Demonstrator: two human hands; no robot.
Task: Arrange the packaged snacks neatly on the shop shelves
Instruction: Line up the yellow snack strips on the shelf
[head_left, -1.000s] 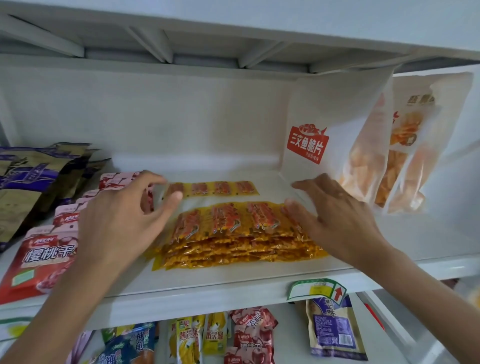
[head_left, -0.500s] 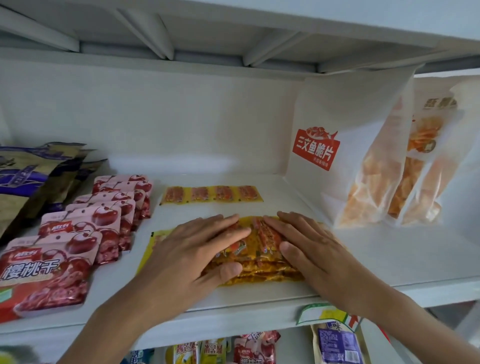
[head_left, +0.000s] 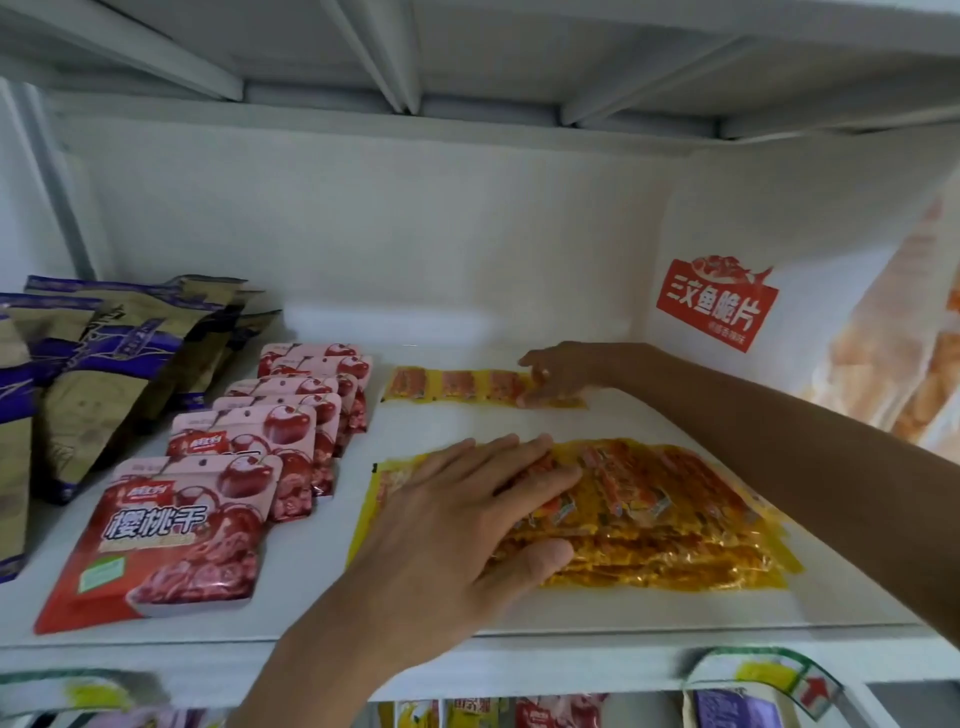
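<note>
So the right hand has left the yellow snack stack and is now reaching to the far strip of yellow packets, fingers curling onto its right end, probably fetching it to join the pile. The left hand is staying flat, fingers straight, pressing the stack's left side. Bare shelf is lying between strip and stack; cherry packs are crowding the left.
</note>
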